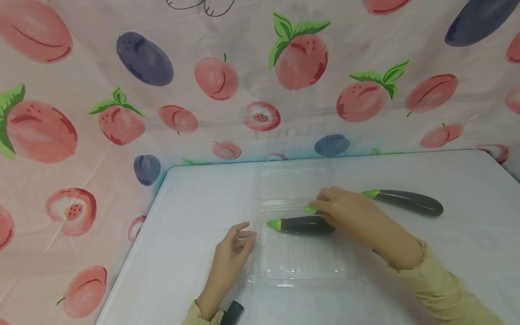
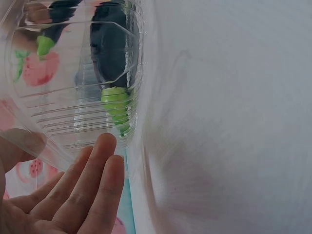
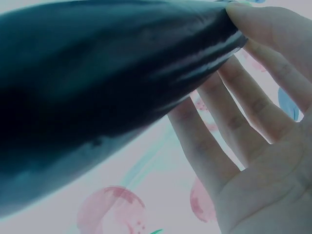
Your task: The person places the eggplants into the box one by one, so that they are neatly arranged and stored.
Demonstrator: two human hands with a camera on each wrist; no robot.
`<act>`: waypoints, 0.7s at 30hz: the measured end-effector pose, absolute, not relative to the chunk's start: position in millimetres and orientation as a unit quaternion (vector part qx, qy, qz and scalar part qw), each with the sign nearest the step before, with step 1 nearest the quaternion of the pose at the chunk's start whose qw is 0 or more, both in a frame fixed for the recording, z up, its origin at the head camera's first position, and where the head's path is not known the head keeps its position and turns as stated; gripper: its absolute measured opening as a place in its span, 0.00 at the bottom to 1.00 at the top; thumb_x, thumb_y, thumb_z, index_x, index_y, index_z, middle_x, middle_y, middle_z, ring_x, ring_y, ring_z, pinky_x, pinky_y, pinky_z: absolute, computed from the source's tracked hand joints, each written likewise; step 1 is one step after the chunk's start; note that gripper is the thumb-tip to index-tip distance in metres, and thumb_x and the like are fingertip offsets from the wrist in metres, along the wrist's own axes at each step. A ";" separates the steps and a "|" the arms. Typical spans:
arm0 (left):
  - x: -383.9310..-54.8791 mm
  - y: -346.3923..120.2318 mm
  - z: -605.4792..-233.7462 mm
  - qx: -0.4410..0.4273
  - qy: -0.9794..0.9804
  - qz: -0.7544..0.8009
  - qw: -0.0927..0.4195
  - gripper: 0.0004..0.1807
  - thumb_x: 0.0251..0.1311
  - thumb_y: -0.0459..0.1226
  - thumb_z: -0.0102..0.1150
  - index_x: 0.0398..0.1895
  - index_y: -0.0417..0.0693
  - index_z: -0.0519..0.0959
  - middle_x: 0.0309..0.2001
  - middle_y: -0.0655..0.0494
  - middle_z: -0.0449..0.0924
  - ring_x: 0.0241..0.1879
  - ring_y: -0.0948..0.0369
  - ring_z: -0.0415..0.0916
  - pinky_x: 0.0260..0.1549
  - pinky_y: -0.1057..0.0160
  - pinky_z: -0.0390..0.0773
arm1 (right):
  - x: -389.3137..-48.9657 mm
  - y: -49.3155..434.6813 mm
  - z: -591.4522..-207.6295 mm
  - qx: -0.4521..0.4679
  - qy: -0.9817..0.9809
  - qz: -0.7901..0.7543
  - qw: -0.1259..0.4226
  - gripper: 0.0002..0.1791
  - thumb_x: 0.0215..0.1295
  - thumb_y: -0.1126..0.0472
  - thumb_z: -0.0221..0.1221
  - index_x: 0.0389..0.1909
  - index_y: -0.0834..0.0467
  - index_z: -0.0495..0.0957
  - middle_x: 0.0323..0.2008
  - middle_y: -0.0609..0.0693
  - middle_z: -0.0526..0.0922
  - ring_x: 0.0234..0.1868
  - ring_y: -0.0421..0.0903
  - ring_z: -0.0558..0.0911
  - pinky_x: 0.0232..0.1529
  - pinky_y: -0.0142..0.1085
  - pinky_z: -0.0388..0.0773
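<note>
In the head view, a clear plastic container (image 1: pixel 300 266) lies with its lid (image 1: pixel 294 185) folded back. One dark eggplant (image 1: pixel 304 225) with a green cap lies across its base. My right hand (image 1: pixel 345 210) grips a second eggplant (image 3: pixel 122 73) between thumb and fingertips, over the container just behind the first. Most of that eggplant is hidden by the hand in the head view; its green cap (image 1: pixel 310 209) peeks out to the left. At the container's left rim is my left hand (image 1: pixel 233 248), its fingers loosely bent and fingertips right at the plastic.
A third eggplant (image 1: pixel 410 202) lies on the white table (image 1: pixel 195 203), right of the lid. Behind the table hangs a cloth (image 1: pixel 227 40) printed with fruit. A dark device (image 1: pixel 232 312) sits at the left wrist.
</note>
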State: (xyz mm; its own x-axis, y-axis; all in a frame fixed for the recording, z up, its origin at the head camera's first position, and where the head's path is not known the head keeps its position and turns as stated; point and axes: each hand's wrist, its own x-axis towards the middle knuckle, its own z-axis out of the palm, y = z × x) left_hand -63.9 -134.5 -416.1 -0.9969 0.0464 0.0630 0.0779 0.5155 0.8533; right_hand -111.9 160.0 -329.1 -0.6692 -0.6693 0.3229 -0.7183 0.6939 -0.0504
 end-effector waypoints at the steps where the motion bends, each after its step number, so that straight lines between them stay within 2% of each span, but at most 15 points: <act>1: -63.9 -134.6 -416.1 -0.035 -0.870 -0.491 0.015 0.23 0.70 0.44 0.58 0.64 0.46 0.71 0.50 0.50 0.84 0.49 0.56 0.85 0.45 0.67 0.85 | -111.9 158.8 -329.2 0.385 -0.907 0.086 0.146 0.18 0.52 0.67 0.74 0.45 0.54 0.85 0.36 0.47 0.81 0.36 0.42 0.79 0.33 0.33 0.82; 21: -64.0 -134.3 -416.3 -0.033 -0.870 -0.491 0.013 0.23 0.69 0.42 0.59 0.65 0.45 0.71 0.50 0.49 0.84 0.49 0.56 0.85 0.45 0.67 0.85 | -111.2 134.2 -330.8 0.413 -0.899 0.055 0.138 0.17 0.51 0.66 0.74 0.43 0.56 0.85 0.36 0.49 0.82 0.37 0.45 0.81 0.38 0.35 0.85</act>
